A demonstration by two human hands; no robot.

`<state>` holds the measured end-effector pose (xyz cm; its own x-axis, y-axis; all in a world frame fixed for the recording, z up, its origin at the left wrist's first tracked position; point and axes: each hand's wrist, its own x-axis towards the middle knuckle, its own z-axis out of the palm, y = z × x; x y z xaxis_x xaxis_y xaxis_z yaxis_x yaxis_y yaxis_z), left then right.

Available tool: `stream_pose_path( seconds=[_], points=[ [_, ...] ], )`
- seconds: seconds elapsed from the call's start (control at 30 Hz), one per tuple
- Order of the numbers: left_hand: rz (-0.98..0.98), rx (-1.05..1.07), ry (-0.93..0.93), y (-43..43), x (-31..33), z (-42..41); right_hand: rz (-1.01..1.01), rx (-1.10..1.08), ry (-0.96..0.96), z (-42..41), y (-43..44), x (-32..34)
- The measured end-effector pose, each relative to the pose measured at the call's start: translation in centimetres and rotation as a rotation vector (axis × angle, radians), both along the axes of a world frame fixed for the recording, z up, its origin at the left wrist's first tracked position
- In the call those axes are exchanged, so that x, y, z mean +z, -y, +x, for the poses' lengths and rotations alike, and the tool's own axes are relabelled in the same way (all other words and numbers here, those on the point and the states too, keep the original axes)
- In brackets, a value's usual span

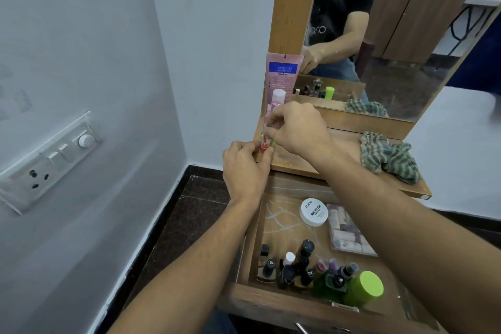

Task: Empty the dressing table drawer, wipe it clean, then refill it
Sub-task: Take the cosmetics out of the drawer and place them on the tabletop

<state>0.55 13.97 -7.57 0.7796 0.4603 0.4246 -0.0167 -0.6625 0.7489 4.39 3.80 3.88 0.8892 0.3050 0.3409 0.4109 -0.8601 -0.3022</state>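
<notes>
Nearest us, the open drawer (271, 304) holds small bottles (303, 255), a green-capped bottle (364, 289) and a white jar (314, 211). Past it, at the left edge of the table top (325, 165), our left hand (244, 168) pinches a small red bottle (264, 145) low down. Our right hand (298, 130) pinches its top. A checked cloth (387, 157) lies to the right. Farther back stands a pink tube (282, 76).

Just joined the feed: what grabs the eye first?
Both hands meet at the left edge of the table top: the left hand grips a small red bottle, the right hand pinches its top. Below, the open drawer holds bottles crowded at its front; a checked cloth lies farther right on the table top.
</notes>
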Motion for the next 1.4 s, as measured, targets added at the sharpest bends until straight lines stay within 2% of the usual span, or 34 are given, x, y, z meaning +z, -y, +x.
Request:
stream_pose_path(
  seconds=[0.1, 0.37, 0.53, 0.63, 0.7, 1.03, 1.4],
  points=[
    [-0.001, -0.006, -0.010, 0.0, 0.1, 0.0, 0.009, -0.012, 0.012, -0.2, 0.4, -0.1],
    [-0.004, -0.048, -0.037, -0.3, 0.5, -0.4, 0.189, -0.055, -0.017, -3.9, 5.5, -0.3],
    [-0.048, -0.082, -0.036, -0.3, 0.5, -1.5, -0.109, 0.009, -0.493, -7.7, 8.8, -4.0],
    [-0.102, -0.103, -0.037, -0.3, 0.7, -2.1, -0.289, 0.021, -0.589, -9.0, 9.2, -5.9],
    [-0.134, -0.138, -0.054, -0.7, 0.7, -2.4, -0.327, 0.016, -0.626, -9.6, 9.1, -6.7],
    [-0.192, -0.261, -0.154, -1.7, 1.0, -3.2, -0.298, -0.004, -0.598, -10.0, 8.6, -8.0],
    [-0.211, -0.267, -0.119, -1.9, 0.4, -3.0, -0.310, -0.054, -0.513, -9.8, 8.4, -7.1]
  ],
)
